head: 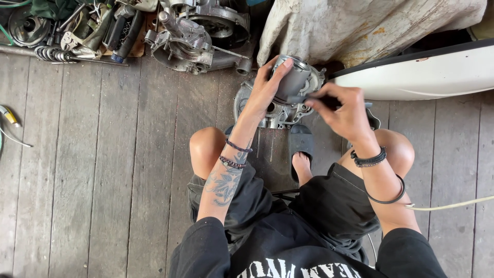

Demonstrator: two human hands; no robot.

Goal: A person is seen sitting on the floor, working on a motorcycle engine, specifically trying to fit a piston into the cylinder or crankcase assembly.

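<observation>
The person squats on a grey plank floor (103, 170), and both hands meet just above the knees at a metal cylinder (292, 78), a dull grey, barrel-shaped engine part. The left hand (265, 92) wraps the cylinder from its 8 o'clock side, fingers (280, 69) curled over the upper rim and thumb hidden behind, so the grip is clenched around the part and carries its weight. The cylinder's long axis runs tilted, from about 7 o'clock near the palm up toward 1 o'clock, with its open end turned to the upper right. The right hand (346, 110) comes in from 4 o'clock, and its fingertips (312, 101) pinch a small dark tool or piece pressed against the cylinder's lower right flank; what that dark thing is cannot be told, but the hand is closed on it. So the left hand is the nearer one, holding the barrel bodily, while the right only touches its side. Directly beneath the cylinder, at 6 o'clock from it, an engine case (272, 110) lies flat on the floor, partly covered by the hands. A black sandal (301, 141) with a foot in it sits just below that case. Well apart at 10 o'clock from the hands lies another engine block (190, 41), and at 3 o'clock a white curved panel (417, 77).
</observation>
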